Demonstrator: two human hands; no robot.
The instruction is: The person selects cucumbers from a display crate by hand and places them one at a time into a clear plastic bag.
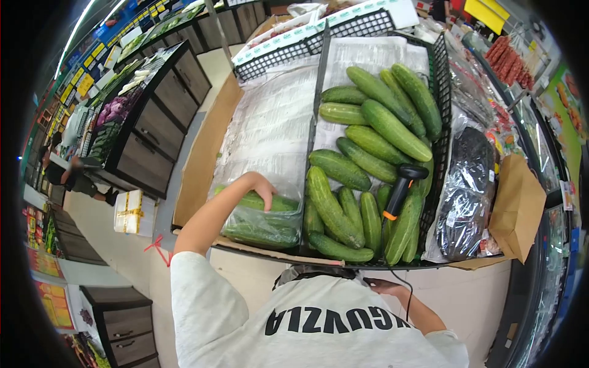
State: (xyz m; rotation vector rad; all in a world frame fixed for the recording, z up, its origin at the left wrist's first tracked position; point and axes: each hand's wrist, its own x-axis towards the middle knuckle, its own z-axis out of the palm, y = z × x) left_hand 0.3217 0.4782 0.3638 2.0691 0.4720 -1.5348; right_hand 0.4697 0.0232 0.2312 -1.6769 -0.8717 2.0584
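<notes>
My left hand [261, 189] reaches over a clear plastic bag [261, 224] at the crate's left front. Its fingers are bent down and pressed together at the bag's upper edge, with green cucumbers inside the bag. Low by my waist, below the crate's front edge, is my right hand [388, 287]; its fingers are partly hidden, and what they hold, if anything, cannot be made out. Many loose cucumbers [392, 130] lie on paper in the right compartment. A black handheld scanner [402, 191] with orange parts rests on them, its cable hanging over the front edge.
Paper [267, 129] lines the left compartment, bordered by cardboard [205, 153]. Right of the crate are dark packaged goods [467, 190] and a brown paper bag [517, 205]. At left stand vegetable shelves [150, 126], a white foam box [130, 211] and a person [73, 178].
</notes>
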